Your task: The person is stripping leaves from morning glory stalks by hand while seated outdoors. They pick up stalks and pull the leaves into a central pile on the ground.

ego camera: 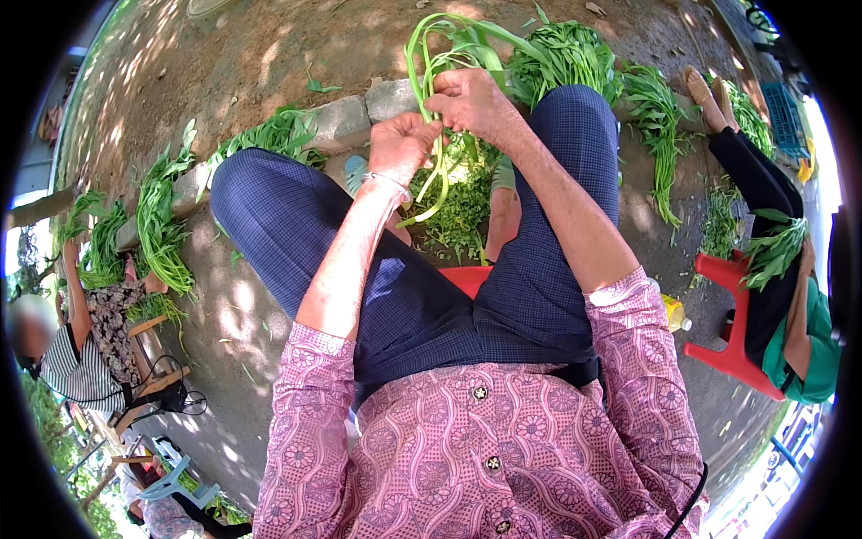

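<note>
Both hands are close together above the gap between my knees. My left hand (402,148), with a bracelet at the wrist, pinches the lower part of several long green stems of a leafy vegetable (412,60). My right hand (471,101) grips the same stems a little higher, and their leafy tops curve up and over it. Cut stem ends stick out below the fingers. On the ground between my feet lies a heap of green leaves and trimmings (458,215). Beyond my right knee rests a large leafy bunch (569,57).
More greens (161,215) lie along the concrete kerb (340,121) on both sides. One person (87,357) sits at left; another (801,330) sits at right on a red plastic stool (731,323), holding greens. A bottle of yellow liquid (673,313) stands near my right elbow.
</note>
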Tool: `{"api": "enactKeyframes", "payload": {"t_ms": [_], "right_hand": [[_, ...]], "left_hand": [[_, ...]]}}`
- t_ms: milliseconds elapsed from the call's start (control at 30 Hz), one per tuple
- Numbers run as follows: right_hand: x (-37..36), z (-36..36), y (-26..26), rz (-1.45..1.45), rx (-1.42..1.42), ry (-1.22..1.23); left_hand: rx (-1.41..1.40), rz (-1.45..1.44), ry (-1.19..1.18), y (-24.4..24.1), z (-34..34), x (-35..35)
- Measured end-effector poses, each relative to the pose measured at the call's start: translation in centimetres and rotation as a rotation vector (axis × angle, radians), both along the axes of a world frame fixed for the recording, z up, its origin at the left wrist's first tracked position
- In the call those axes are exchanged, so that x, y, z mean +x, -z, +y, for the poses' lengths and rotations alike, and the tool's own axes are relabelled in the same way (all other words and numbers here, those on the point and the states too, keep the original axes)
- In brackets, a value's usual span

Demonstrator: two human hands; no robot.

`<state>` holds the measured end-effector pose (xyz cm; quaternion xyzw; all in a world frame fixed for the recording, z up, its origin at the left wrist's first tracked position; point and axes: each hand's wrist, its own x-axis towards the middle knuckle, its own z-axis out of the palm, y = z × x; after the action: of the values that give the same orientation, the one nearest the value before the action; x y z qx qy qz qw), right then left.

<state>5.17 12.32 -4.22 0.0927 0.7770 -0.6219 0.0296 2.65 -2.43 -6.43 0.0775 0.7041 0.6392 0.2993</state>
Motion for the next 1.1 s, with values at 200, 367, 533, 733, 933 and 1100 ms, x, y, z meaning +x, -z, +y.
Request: {"api": "enactKeyframes", "payload": {"t_ms": [200,367,533,733,933,1100], "right_hand": [[-0.5,-0.1,1.5,0.192,0.273,0.009],[-0.3,-0.4,1.2,0.187,0.318,0.008],[0.0,-0.7,0.2,0.179,0.423,0.039],[-0.3,-0.7,0.7,0.202,0.528,0.070],[-0.4,-0.8,0.9,0.259,0.541,0.073],[-0.4,-0.1,0.8,0.222,0.516,0.065]], "left_hand": [[-0.020,0.111,-0.012,1.2,0.0,0.0],[-0.083,0.184,-0.028,2.3,0.0,-0.1],[-0.136,0.240,-0.024,2.5,0.1,-0.1],[-0.143,0.261,-0.030,3.1,0.3,-0.2],[-0.143,0.307,0.028,4.0,0.1,-0.5],[-0.085,0.206,0.007,3.0,0.3,0.0]]}}
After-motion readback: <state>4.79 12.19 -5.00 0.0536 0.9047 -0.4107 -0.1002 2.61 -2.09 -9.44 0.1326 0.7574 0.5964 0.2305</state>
